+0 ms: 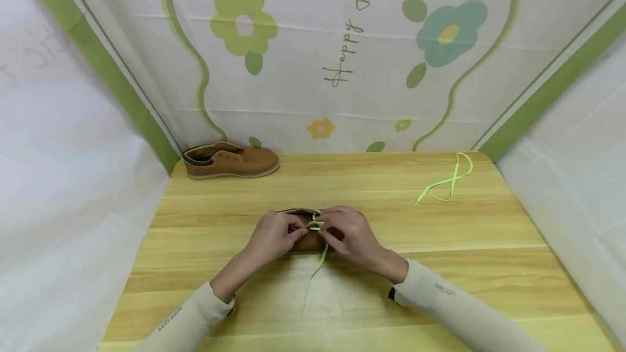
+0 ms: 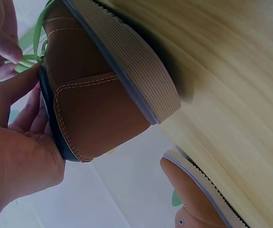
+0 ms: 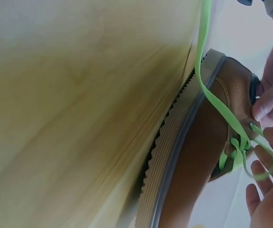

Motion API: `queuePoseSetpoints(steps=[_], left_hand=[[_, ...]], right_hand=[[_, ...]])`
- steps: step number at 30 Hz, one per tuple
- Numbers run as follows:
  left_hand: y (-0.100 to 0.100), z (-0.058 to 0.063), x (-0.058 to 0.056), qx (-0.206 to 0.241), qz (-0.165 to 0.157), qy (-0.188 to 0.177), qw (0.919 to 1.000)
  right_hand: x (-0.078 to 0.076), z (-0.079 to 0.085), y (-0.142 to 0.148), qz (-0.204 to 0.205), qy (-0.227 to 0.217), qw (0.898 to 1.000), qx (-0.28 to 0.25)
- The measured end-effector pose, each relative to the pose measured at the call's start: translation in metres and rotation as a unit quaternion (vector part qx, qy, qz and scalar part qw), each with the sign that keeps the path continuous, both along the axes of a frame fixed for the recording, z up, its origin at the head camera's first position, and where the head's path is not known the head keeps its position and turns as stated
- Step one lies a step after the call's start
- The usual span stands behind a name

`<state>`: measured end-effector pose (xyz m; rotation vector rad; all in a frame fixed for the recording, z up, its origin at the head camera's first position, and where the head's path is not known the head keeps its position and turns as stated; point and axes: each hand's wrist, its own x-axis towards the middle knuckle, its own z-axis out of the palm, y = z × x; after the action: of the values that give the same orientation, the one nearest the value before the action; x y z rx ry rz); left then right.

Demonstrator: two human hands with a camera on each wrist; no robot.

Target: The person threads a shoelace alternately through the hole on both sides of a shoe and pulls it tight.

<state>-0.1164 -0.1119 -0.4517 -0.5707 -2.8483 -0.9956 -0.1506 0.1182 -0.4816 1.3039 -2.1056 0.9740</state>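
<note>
Our left hand (image 1: 274, 235) grips the brown leather shoe (image 2: 86, 107), likely for steadiness, right hand (image 1: 354, 235) pinching flat green lace (image 3: 219, 104).

Pale off-white sleeves (image 1: 462, 311) bear small dark print (image 1: 445, 290), with black pieces (image 1: 392, 293) showing at both cuffs (image 1: 411, 282). From a distance, I see the left hand (image 1: 275, 235) and right hand (image 1: 355, 236) bare.

Pale yellow wood-grain tabletop (image 1: 440, 232) running right up to white printed backdrop (image 1: 303, 26)! Green flower (image 1: 244, 25) left, teal flower (image 1: 449, 34) right, sideways "Happy" lettering (image 1: 344, 57) between, wavy green vines (image 1: 203, 69) outside both. Green bands (image 1: 107, 69) slanting down both corners, white sheets (image 1: 58, 178) flanking either side.
</note>
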Motion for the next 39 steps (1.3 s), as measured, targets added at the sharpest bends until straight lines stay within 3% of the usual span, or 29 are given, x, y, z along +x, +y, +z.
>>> queuePoseSetpoints(steps=[5, 13, 28, 39], left_hand=[[0.0, -0.001, 0.0, -0.006, 0.013, -0.001, 0.9999], [0.0, -0.003, 0.0, -0.005, 0.016, 0.005, 0.9999], [-0.001, -0.004, 0.001, -0.006, 0.02, 0.01, 0.9997], [0.002, -0.006, 0.0, -0.022, 0.027, 0.03, 0.9989]], right_hand=[[0.003, 0.003, 0.017, -0.009, -0.093, 0.995, -0.036], [0.002, 0.002, 0.05, -0.065, -0.208, 0.973, -0.072], [0.002, 0.012, 0.087, -0.147, -0.246, 0.952, -0.105], [-0.008, -0.001, 0.111, -0.193, -0.256, 0.943, -0.091]])
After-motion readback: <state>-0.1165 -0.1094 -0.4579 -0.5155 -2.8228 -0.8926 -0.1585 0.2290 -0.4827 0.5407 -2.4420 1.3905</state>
